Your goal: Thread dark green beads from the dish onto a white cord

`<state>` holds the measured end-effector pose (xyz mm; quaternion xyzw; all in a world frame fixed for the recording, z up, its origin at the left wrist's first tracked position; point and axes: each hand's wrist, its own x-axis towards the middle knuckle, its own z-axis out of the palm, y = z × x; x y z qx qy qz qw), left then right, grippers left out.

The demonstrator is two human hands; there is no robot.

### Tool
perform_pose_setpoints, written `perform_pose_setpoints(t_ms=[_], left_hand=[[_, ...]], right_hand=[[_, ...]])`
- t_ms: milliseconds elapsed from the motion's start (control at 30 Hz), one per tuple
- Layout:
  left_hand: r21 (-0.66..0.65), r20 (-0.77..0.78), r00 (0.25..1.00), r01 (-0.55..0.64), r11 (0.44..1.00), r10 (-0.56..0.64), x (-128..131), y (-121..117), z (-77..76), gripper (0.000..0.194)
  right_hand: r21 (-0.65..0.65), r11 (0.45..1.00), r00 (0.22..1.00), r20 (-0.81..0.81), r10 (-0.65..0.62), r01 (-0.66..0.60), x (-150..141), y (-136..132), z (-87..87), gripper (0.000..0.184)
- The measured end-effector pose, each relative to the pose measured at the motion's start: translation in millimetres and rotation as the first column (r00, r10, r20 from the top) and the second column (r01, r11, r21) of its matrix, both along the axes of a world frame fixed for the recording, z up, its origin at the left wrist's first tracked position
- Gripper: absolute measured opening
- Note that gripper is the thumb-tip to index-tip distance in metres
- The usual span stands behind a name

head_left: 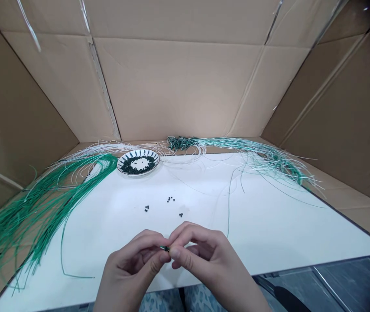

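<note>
Hands over white tabletop (253, 216); left hand (131, 264) and right hand (201, 255) are brought together just above the near table edge, their tips meeting and pinched closed on a small dark bead (166, 248); a short green end shows at the bead's left side, but whether a strand passes through the bead is too small to tell; thin green strand (229, 208) rises from behind the right hand and runs away across the table.

Ahead of the hands, four small groups of loose beads (171, 199) lie apart on the table; farther ahead and left of them stands round plate (121, 164), white with a dark rim pattern, holding a ring of dark beads (137, 167).

Left of the left hand, green strands (42, 216) fan out in a long bundle over the table edge; white strands (84, 161) loop behind them, past the plate; far ahead of the right hand lies beaded bundle (178, 143); to its right spread pale green strands (269, 158); cardboard box walls (172, 86) surround the table's far side; patterned cloth (162, 301) shows below the hands.
</note>
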<state>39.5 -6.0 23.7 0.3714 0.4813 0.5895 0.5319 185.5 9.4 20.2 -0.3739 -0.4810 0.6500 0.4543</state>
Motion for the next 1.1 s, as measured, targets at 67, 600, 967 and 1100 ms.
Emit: perform_pose_setpoints(t_ms=[67, 600, 967, 1100], left_hand=[[-0.015, 0.017, 1.000, -0.015, 1.000, 0.015, 0, 1, 0.3, 0.025], [-0.201, 0.165, 0.982, -0.055, 0.978, 0.089, 1, 1, 4.6, 0.036], [-0.119, 0.059, 0.993, -0.093, 0.989, 0.101, 0, -1, 4.2, 0.033], [-0.045, 0.049, 0.997, -0.061, 0.997, 0.063, -5, 0, 0.5, 0.028]], right_hand=[[-0.044, 0.999, 0.998, -0.063, -0.010, 0.008, -2, -1, 1.4, 0.025], [0.069, 0.997, 0.984, 0.172, -0.050, 0.038, -1, -4, 26.2, 0.011], [0.056, 0.998, 0.980, 0.198, -0.030, 0.020, 0, -5, 30.0, 0.011], [0.061, 0.998, 0.976, 0.215, -0.008, -0.005, 2, -4, 31.2, 0.010]])
